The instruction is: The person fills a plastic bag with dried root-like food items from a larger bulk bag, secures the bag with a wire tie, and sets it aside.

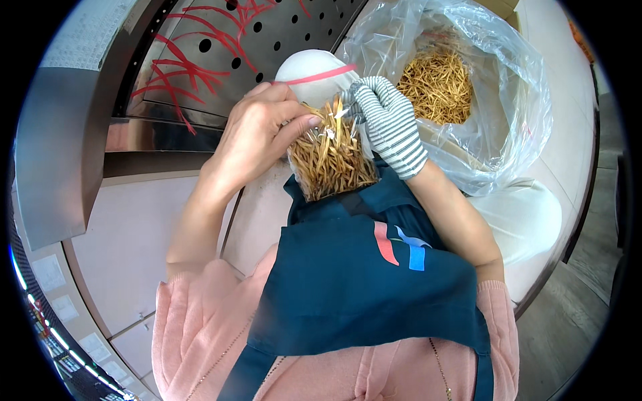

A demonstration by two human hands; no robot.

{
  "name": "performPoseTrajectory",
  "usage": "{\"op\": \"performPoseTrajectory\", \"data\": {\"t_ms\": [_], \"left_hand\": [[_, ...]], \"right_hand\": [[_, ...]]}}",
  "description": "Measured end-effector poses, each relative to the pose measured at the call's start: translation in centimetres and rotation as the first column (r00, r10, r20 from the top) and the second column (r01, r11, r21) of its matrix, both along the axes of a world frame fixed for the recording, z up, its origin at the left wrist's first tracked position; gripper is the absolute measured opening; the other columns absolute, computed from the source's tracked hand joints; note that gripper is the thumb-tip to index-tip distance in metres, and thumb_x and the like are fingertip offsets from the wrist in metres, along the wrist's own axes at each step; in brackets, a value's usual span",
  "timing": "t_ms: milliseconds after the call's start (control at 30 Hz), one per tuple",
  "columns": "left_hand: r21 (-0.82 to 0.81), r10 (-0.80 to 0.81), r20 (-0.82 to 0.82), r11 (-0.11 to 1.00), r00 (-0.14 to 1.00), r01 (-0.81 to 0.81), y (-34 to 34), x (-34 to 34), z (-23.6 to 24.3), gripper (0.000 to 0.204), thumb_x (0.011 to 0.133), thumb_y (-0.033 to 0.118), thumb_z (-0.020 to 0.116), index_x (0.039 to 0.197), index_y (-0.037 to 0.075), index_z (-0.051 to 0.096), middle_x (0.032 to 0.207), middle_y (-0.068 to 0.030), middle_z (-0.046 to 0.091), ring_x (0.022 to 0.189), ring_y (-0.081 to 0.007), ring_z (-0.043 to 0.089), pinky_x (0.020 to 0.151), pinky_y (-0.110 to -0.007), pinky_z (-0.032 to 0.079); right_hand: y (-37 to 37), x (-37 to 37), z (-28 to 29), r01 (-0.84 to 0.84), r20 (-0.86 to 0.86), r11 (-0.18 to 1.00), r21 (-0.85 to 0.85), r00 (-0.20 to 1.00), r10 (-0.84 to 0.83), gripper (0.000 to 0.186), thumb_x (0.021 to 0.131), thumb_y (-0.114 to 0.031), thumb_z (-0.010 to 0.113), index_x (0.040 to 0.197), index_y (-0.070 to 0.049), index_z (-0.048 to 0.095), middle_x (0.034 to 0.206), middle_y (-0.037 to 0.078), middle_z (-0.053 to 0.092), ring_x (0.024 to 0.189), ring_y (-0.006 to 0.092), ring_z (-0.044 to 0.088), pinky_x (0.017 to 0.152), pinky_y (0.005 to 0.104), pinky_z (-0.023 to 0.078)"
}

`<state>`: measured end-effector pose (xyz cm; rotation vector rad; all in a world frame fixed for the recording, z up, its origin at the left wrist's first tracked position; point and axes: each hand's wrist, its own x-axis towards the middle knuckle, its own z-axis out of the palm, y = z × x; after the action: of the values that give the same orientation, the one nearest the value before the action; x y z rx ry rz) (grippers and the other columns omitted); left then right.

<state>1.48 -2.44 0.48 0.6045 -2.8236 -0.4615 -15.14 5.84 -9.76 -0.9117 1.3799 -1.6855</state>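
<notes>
A small clear bag of dried golden-brown strands [328, 160] is held upright over the dark teal apron [361, 287]. My bare left hand [264, 123] has its fingers closed at the bag's upper left, thumb on the strands that stick up there. My right hand [386, 123], in a grey-and-white striped glove, is closed on the bag's upper right edge, its fingertips partly hidden. Just behind the bag is a rounded white object with a pink band [309, 67], partly covered by my hands.
A large plastic-lined box [508, 120] of similar dried strands [435, 90] is at the right. A perforated steel panel [267, 30] with red strands is at the back, beside a steel housing [57, 147]. A white sack [528, 220] lies at the lower right on the pale worktop [562, 154].
</notes>
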Motion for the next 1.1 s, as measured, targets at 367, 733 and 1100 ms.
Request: {"op": "performPoseTrajectory", "data": {"t_ms": [367, 733, 1100], "left_hand": [[0.202, 0.14, -0.175, 0.974, 0.975, -0.104, 0.0, -0.3, -2.1, 0.01, 0.078, 0.006, 0.069, 0.086, 0.0, 0.067, 0.074, -0.0085, 0.061, 0.064, -0.0169, 0.055, 0.059, -0.028, 0.044], [-0.213, -0.006, -0.204, 0.976, 0.979, -0.039, -1.9, -2.8, -1.2, 0.016, 0.072, 0.014, 0.075, 0.08, 0.005, 0.064, 0.069, -0.004, 0.054, 0.062, -0.0186, 0.052, 0.056, -0.03, 0.04], [-0.517, -0.157, -0.238, 0.856, 0.958, 0.011, -0.7, -6.3, -1.7, 0.014, 0.073, 0.011, 0.071, 0.086, 0.011, 0.066, 0.075, -0.0013, 0.055, 0.069, -0.0193, 0.051, 0.063, -0.032, 0.038]], "right_hand": [[-0.3, -0.4, 0.6, -0.138, 0.008, 0.99, 0.019, 0.99, 0.138, 0.023, 0.09, -0.012, 0.056, 0.106, 0.003, 0.064, 0.092, 0.009, 0.068, 0.083, 0.0111, 0.061, 0.075, 0.0241, 0.049], [0.2, -0.2, -0.4, 0.03, 0.015, 0.999, 0.011, 0.999, -0.03, 0.025, 0.088, -0.011, 0.057, 0.109, 0.002, 0.063, 0.092, 0.007, 0.068, 0.075, 0.0078, 0.059, 0.068, 0.0219, 0.05], [1.2, 0.3, 0.9, 0.029, -0.125, 1.0, 0.002, 0.992, -0.028, 0.044, 0.086, -0.008, 0.06, 0.127, 0.003, 0.049, 0.109, 0.016, 0.064, 0.089, 0.0122, 0.061, 0.076, 0.0241, 0.051]]}}
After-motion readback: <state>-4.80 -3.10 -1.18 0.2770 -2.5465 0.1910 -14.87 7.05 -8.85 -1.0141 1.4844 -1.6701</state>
